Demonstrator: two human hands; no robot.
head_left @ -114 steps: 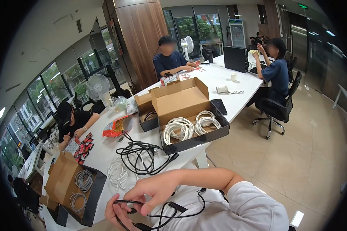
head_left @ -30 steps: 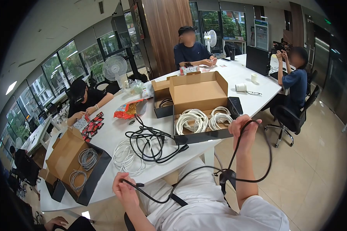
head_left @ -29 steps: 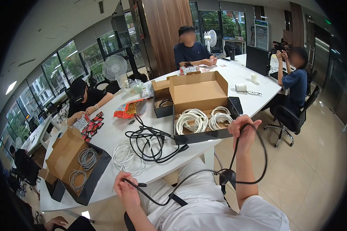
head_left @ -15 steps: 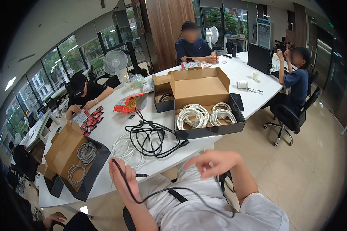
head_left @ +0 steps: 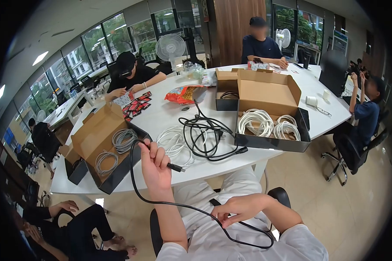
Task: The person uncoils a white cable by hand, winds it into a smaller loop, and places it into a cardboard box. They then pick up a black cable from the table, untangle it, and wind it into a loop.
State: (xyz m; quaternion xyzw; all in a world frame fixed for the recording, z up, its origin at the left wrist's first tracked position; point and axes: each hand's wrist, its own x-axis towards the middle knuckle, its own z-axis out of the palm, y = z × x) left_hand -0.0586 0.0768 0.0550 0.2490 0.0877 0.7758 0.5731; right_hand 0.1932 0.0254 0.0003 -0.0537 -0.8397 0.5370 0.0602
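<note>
My left hand (head_left: 156,163) is raised over the table's front edge, its fingers closed around a black cable (head_left: 137,188) close to its end. The cable's plug (head_left: 176,167) sticks out to the right of the fist. From there the cable loops down and crosses my lap. My right hand (head_left: 241,209) is low over my lap, thumb and fingers pinched on the cable's middle stretch. Past my left hand, a tangle of black cables (head_left: 204,137) and a loose white cable coil (head_left: 172,141) lie on the white table (head_left: 213,172).
An open box (head_left: 272,143) holds white cable coils; another open box (head_left: 106,185) holds grey ones. An orange snack bag (head_left: 178,96) and red packets (head_left: 137,104) lie farther back. Co-workers sit around the table, and one person (head_left: 82,222) sits at lower left.
My view has swung left. My right hand has come down from a spread pose above my lap onto the cable, and its fingers have closed. My left hand still holds the cable end.
</note>
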